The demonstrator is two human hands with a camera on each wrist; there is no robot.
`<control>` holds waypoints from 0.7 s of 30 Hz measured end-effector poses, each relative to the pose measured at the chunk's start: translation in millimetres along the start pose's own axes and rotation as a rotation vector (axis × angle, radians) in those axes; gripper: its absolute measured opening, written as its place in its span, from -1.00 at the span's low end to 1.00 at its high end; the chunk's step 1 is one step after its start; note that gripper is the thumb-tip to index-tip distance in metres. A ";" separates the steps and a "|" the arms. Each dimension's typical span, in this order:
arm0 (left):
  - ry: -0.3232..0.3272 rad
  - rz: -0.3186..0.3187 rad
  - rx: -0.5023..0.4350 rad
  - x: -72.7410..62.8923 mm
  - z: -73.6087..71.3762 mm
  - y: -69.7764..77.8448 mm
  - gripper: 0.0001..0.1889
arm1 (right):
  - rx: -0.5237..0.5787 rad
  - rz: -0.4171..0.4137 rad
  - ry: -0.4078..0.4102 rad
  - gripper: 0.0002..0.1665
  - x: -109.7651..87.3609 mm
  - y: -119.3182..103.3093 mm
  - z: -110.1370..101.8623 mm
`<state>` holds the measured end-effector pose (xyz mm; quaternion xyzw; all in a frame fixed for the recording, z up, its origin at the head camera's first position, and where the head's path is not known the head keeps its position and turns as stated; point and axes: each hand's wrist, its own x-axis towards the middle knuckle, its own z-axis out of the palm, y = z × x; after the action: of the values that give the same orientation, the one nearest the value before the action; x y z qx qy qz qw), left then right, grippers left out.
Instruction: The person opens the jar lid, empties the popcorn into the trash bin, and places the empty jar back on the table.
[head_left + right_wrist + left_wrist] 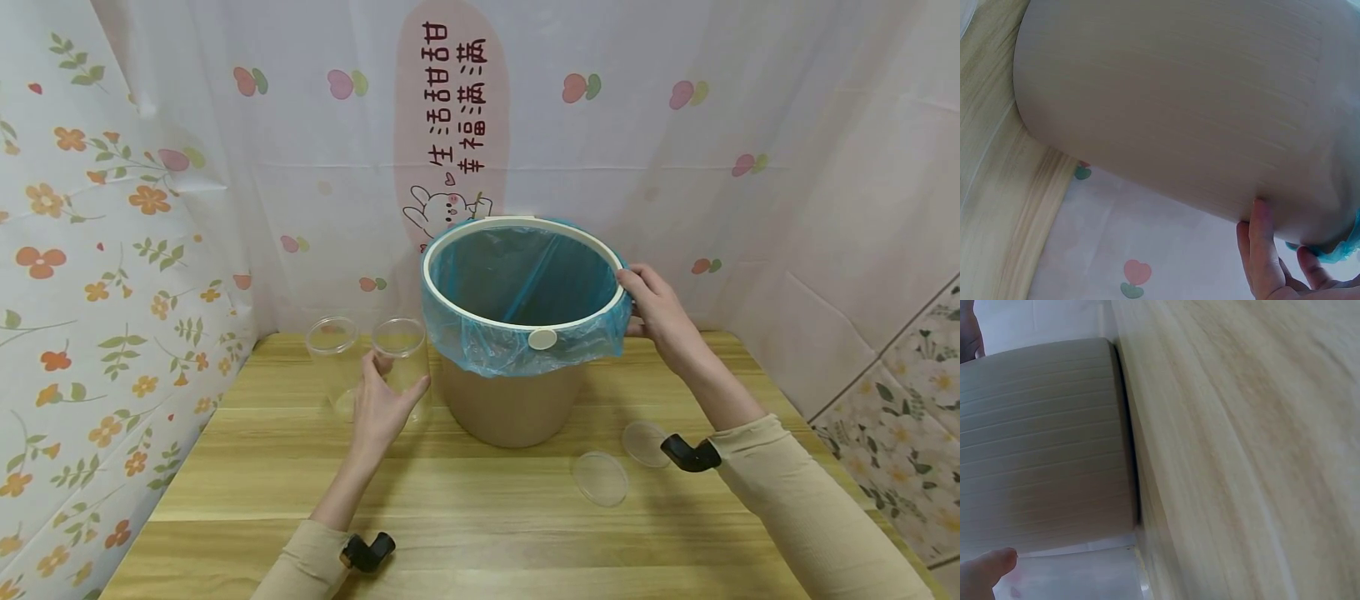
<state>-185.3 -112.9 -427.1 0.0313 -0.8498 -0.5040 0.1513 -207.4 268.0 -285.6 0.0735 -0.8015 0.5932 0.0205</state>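
Observation:
A beige trash can (510, 400) stands upright on the table, lined with a blue plastic bag (487, 354) under a cream rim ring (480, 319). My right hand (660, 312) holds the can's right edge, thumb at the ring and fingers lower on the outside. In the right wrist view, fingertips (1261, 209) touch the can's side. My left hand (384, 408) is curled round a clear plastic cup (405, 354) left of the can. Its thumb (994, 565) lies along that cup in the left wrist view. Another clear cup (330, 354) stands farther left.
Two round clear lids (600, 479) lie flat at the right front of the wooden table (480, 533). A patterned cloth (322, 183) hangs behind the table, and a flowered one (97, 275) along the left.

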 end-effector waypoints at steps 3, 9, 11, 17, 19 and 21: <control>-0.007 -0.008 0.004 1.2 0.7 -2.0 -0.03 | 0.002 -0.003 0.000 -0.43 -0.3 0.1 0.5; -0.034 -0.044 0.015 2.0 1.4 -4.8 -0.01 | 0.014 -0.005 -0.001 -0.42 0.0 0.8 2.2; -0.039 -0.045 0.016 2.4 1.6 -5.4 -0.02 | 0.015 -0.009 0.001 -0.41 0.4 1.1 2.8; -0.071 -0.039 0.012 3.9 0.7 -7.1 0.00 | 0.006 -0.015 0.011 -0.36 0.3 1.9 3.8; -0.081 -0.033 0.011 4.3 0.1 -7.2 0.01 | 0.003 -0.019 0.015 -0.35 -0.3 2.6 3.9; -0.092 -0.021 0.005 4.5 -0.6 -6.9 0.01 | 0.005 -0.022 0.016 -0.35 -1.1 3.4 3.5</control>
<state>-190.0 -117.7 -431.8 0.0175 -0.8568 -0.5042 0.1066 -206.6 265.7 -290.0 0.0775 -0.7988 0.5956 0.0334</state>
